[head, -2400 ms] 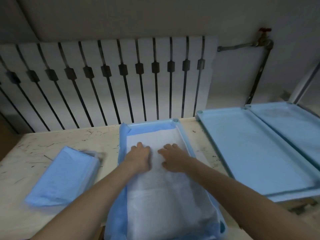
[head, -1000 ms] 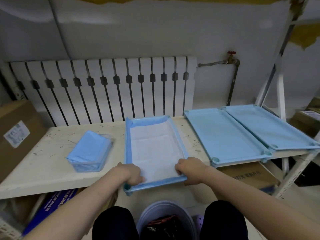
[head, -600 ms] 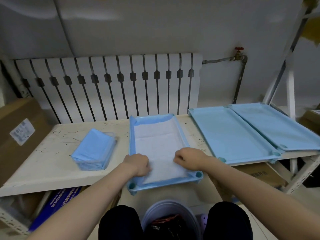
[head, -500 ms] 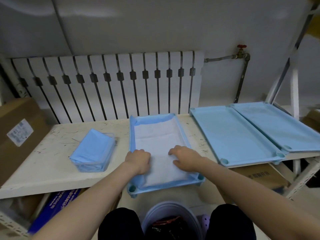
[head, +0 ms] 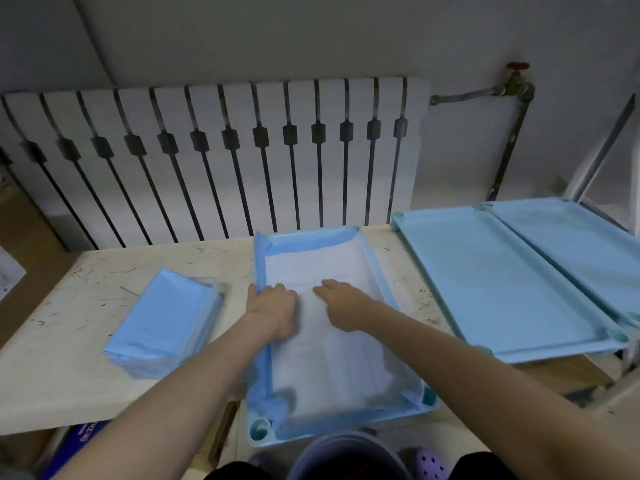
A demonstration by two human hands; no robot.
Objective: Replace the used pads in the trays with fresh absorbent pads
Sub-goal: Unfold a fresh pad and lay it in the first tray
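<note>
A light blue tray lies lengthwise on the table in front of me, its near end past the table's edge. A fresh white pad with blue borders lines it. My left hand lies flat on the pad near the tray's left wall. My right hand lies flat on the pad's middle, fingers pointing left. A wrapped blue pack of pads sits to the left of the tray.
Two bare light blue trays lie side by side on the right. A white radiator stands behind the scratched table. A grey bucket stands below the tray's near end. A cardboard box is at far left.
Both hands have slid from the tray's near end up to the middle of the pad. The view has moved closer and lower over the tray.
</note>
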